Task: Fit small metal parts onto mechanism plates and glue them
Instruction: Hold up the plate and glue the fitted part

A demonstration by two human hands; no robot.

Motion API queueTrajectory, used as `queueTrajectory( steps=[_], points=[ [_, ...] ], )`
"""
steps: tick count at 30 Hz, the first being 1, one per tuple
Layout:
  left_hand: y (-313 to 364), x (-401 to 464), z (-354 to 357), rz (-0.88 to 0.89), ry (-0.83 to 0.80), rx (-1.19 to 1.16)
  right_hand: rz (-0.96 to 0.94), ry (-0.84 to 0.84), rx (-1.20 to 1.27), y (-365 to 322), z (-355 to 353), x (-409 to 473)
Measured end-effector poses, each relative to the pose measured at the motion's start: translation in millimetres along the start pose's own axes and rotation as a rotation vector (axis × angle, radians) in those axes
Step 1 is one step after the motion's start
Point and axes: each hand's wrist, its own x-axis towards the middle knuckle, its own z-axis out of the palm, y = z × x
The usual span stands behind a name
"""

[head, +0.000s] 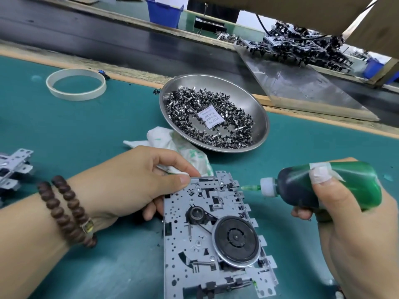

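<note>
A grey metal mechanism plate with a black flywheel and belt lies tilted above the green mat. My left hand grips its upper left corner, thumb on top and fingers underneath. My right hand holds a green glue bottle on its side. The bottle's thin green nozzle touches a small part at the plate's upper right edge. A round steel dish behind the plate holds several small dark metal parts and a white paper slip.
A crumpled white cloth lies between dish and plate. A white tape ring sits at the back left. More metal plates lie at the left edge. A conveyor belt runs behind, with a pile of dark assemblies.
</note>
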Motion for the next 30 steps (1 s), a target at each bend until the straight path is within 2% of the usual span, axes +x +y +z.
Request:
queueTrajectory(
  steps=[30],
  points=[
    [0.5,-0.3,0.3,0.005,-0.004,-0.008,-0.018,0.010,-0.004,1.4,-1.1,0.4]
  ],
)
